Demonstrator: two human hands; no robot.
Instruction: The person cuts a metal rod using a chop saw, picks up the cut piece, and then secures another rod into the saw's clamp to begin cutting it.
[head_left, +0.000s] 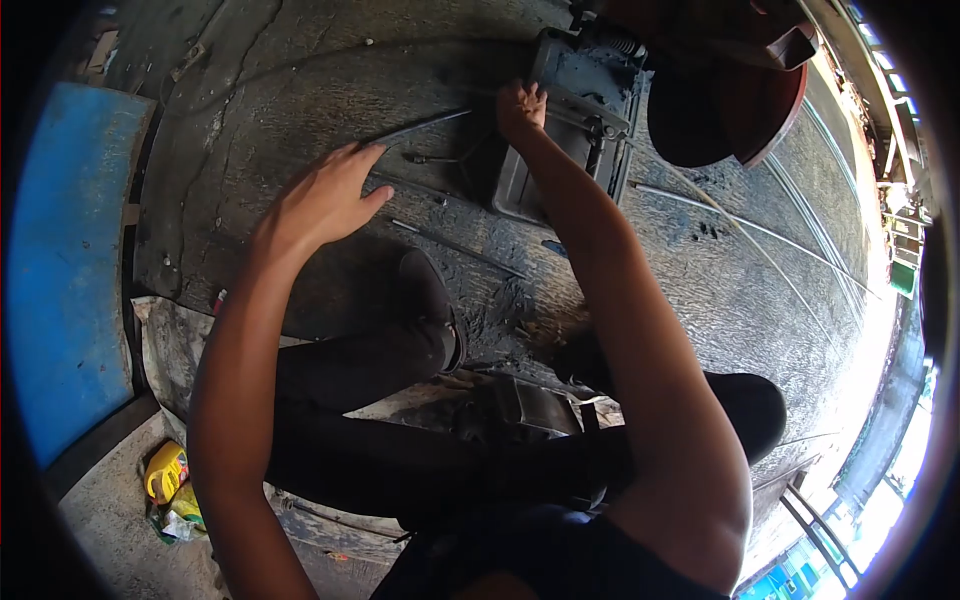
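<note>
My left hand (325, 195) is held over the dark work surface, palm down, with the thumb spread away from the fingers. A thin metal rod (425, 126) reaches from beside its fingertips toward the right. My right hand (522, 110) is at the left edge of the grey base (520, 190) of a cut-off saw, near its clamp (600, 128). Its fingers are bent, and I cannot tell what they close on. The saw's dark red blade guard (785, 115) stands to the right of the base.
Another metal rod (455, 247) lies in front of the saw, close to my boot (428, 295). Long thin bars (745, 222) stretch off to the right. A blue panel (75, 270) stands at the left, with a yellow package (165, 472) on the floor below it.
</note>
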